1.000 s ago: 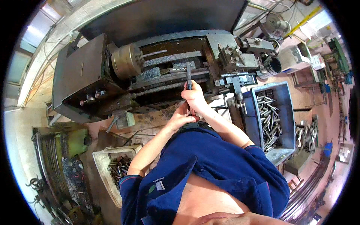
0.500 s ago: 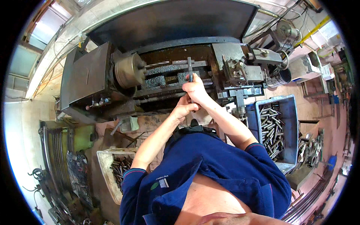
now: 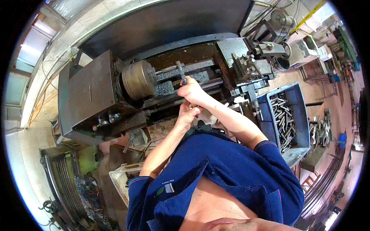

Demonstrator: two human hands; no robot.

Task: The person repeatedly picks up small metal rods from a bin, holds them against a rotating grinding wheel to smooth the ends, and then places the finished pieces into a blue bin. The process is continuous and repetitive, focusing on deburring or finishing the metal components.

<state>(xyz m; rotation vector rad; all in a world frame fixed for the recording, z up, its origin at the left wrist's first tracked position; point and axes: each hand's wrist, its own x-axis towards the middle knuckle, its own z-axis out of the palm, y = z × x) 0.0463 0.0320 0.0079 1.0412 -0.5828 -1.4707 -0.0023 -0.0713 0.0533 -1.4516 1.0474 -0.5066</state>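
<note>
A slim grey metal rod-like piece (image 3: 182, 71) slants up and away from my hands over the lathe bed (image 3: 210, 82). My right hand (image 3: 191, 92) is closed around its middle, with the far end sticking out beyond the fingers. Just below, my left hand (image 3: 188, 116) is closed too, at what looks like the dark near end of the same piece; its fingers mostly hide it. To the left of the rod's far end is the lathe's round chuck (image 3: 138, 79). A thin bright bar (image 3: 166, 69) reaches from the chuck along the bed, behind the rod.
Grey metal chips (image 3: 165, 88) lie in the bed. The tool post and carriage (image 3: 246, 67) stand to the right. A blue bin (image 3: 301, 123) of short metal shafts is at my right. By my left elbow sits a pale crate (image 3: 119, 179). Control levers (image 3: 103, 122) project from the headstock.
My two hands have moved left with the rod, nearer the chuck, and its far end leans more to the left. The whole view has turned slightly. Both hands remain closed.
</note>
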